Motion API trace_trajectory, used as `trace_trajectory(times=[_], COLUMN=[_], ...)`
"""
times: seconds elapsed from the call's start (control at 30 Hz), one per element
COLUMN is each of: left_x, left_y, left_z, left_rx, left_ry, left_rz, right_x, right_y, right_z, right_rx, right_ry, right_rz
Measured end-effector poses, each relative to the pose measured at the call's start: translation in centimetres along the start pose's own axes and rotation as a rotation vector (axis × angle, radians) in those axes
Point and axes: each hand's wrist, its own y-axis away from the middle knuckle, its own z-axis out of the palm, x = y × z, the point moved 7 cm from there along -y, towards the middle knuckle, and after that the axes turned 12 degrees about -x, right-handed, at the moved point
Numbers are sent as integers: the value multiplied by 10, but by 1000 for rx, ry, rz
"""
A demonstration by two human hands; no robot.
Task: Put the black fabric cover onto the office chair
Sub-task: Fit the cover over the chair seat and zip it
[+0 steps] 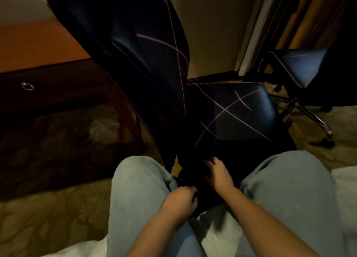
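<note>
Head view, looking down between the person's knees [135,189]: the black fabric cover [201,189] is bunched low in the lap, just in front of the near edge of the office chair [231,111] and not yet over any part of it. The left hand [180,200] has its grip clenched round a fold of the cloth. The right hand [216,173] lies on the cover with fingers bent into it, but the dark fabric hides whether that grip is grasping or only resting. The step in hand looks like sorting out the bundle to find its opening. Next, I judge, the opening needs spreading wide and lifting over the seat or the tall back. As for containers, the drawer [27,86] in the bench [38,44] at left is closed, so its contents are hidden.
</note>
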Motion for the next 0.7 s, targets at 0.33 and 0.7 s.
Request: trace_trajectory(times=[0.33, 0.7], left_x=[7, 9], left_y=[-14, -7], left_z=[7, 4], left_rx=[7, -11], left_ry=[29, -9], left_rz=[72, 29], right_x=[70, 26], right_y=[31, 4], right_z=[-32, -13], right_rx=[238, 133], right_ry=[-219, -195], right_rz=[321, 295])
